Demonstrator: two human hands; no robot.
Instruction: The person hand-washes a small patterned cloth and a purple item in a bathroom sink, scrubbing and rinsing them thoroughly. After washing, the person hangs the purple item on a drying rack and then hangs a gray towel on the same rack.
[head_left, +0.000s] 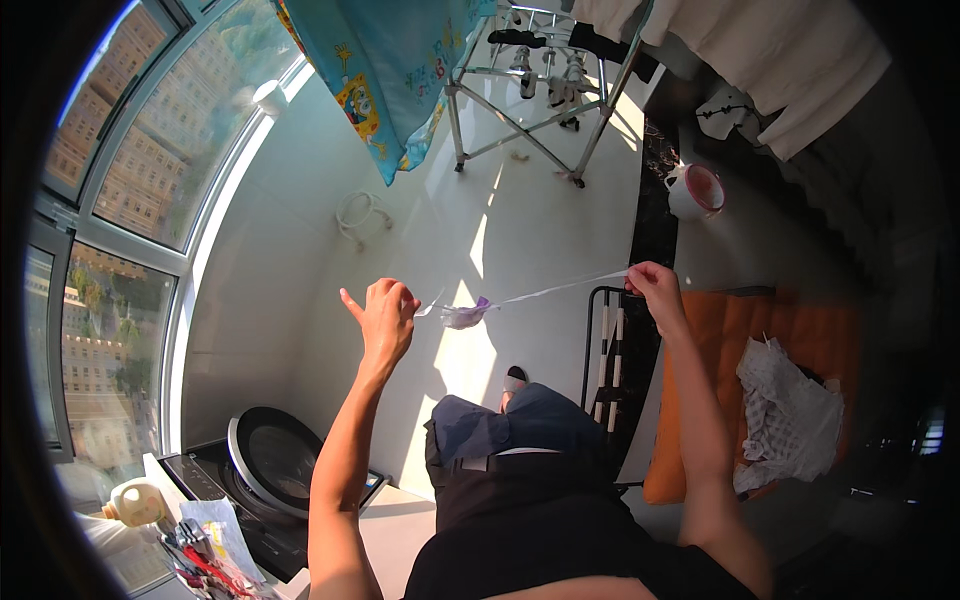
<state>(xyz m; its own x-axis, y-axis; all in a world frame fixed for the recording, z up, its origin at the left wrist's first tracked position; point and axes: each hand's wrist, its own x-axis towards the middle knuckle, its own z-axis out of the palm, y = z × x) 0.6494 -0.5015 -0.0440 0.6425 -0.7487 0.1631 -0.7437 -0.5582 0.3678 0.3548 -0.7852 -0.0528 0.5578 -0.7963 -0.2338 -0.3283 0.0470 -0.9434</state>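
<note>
A small, thin lilac and white item (466, 313), probably fabric, hangs in the air between my hands. A narrow whitish strap (559, 287) runs from it up to my right hand (654, 289), whose fingertips pinch its end. My left hand (386, 311) pinches a short pale end on the other side, thumb or little finger sticking outward. The strap to the right is pulled nearly straight, and the item sags slightly near the left hand. Below it, a sunlit patch of pale floor (465, 352) and one slippered foot (514, 381) show.
Ahead stands a folding metal drying rack (525, 131) with socks and a blue cartoon-print cloth (397, 67). A washing machine (274, 457) sits lower left, beside a detergent bottle (136, 502). To the right are a black metal frame (587, 345), an orange padded seat (712, 337) and a red-rimmed white pot (694, 193).
</note>
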